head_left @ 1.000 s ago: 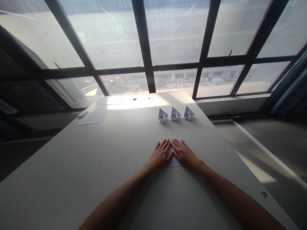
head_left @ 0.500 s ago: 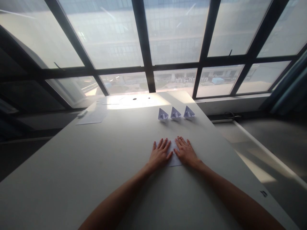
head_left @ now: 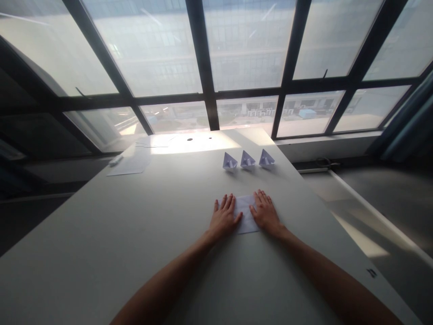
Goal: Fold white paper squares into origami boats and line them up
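Note:
A folded white sheet of paper lies flat on the grey table in front of me. My left hand rests palm down on its left part with fingers stretched out. My right hand lies palm down on its right part, fingers likewise flat and apart. A strip of the paper shows between the two hands. Beyond them, three small white paper boats stand in a row.
Loose white sheets and a pen-like object lie at the table's far left. Large windows with dark frames rise behind the table. The table's right edge drops to a floor with a pale strip.
Both hands have slid apart across the paper, the left one leftward and the right one rightward, uncovering its middle. The boats have not moved.

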A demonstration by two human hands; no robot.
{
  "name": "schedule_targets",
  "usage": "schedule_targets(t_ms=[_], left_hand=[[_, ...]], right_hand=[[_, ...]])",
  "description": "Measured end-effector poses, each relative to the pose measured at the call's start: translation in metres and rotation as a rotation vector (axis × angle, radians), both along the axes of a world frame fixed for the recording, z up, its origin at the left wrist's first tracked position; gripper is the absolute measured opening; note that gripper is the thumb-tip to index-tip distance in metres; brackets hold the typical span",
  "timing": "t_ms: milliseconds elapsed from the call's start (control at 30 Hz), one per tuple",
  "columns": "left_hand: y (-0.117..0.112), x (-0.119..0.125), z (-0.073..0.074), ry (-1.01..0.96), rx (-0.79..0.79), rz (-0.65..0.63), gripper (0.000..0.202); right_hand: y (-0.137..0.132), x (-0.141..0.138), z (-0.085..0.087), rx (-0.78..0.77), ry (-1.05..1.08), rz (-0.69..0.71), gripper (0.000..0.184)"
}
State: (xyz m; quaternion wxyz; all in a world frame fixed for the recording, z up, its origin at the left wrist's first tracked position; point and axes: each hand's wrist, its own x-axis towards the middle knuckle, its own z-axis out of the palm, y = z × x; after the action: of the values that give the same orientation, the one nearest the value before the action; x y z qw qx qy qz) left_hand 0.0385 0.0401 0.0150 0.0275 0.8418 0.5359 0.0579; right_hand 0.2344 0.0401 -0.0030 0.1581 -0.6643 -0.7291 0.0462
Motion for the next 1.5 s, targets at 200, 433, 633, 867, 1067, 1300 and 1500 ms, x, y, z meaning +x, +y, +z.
schedule_targets(t_ms=[200,433,633,867,1067,1300,1500], left_hand=[[0.002,-0.002,-0.003,-0.051,0.004,-0.013,0.069],[0.002,-0.002,-0.003,-0.082,0.003,-0.014,0.067],[0.002,-0.003,-0.002,-0.078,-0.003,-0.013,0.067],[0.001,-0.002,0.000,-0.097,-0.002,-0.008,0.063],[0.002,-0.002,-0.001,-0.133,0.006,0.026,0.057],[0.013,-0.004,-0.004,-0.333,0.008,0.115,0.047],[0.015,-0.005,0.001,-0.708,-0.094,0.143,0.052]], right_hand=[[-0.001,0.002,-0.001,0.039,0.054,-0.008,0.065],[0.001,0.004,0.000,0.085,0.157,0.006,0.061],[0.002,0.006,0.003,0.164,0.247,0.032,0.058],[0.007,0.010,0.007,0.250,0.470,-0.018,0.052],[0.007,0.014,0.013,0.195,0.735,-0.069,0.051],[0.007,0.012,0.024,0.078,1.294,-0.018,0.046],[-0.003,0.005,0.028,-0.016,1.339,0.123,0.052]])
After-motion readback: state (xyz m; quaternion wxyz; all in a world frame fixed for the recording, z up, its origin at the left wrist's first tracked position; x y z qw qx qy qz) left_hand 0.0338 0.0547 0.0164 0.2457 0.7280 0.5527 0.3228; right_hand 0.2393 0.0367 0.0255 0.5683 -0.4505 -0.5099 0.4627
